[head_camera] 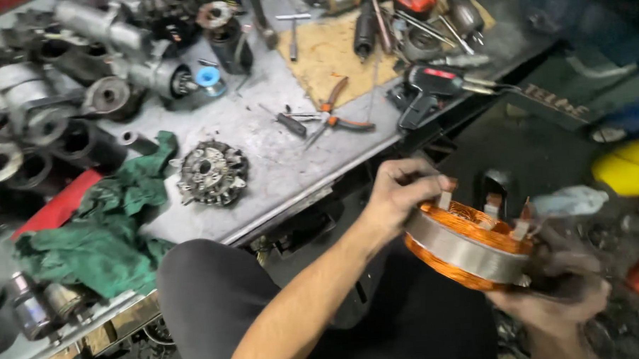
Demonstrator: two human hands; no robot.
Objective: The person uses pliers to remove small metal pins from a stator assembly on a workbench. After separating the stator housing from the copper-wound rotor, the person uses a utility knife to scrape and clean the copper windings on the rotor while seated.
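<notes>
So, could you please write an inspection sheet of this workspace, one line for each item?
Surface: grey metal workbench, scratched and dirty, with a worn brown mat on it.
Job's things: copper-wound stator ring held off the bench, between both hands.
Clutter: green rag, round finned metal part, orange-handled pliers, black soldering gun, many motor housings at the left.
Grippers: left hand grips the ring's upper rim; right hand supports it from below, blurred.
Cables: nothing seen clearly.
Surroundings: dark floor, a yellow object at the right.
</notes>
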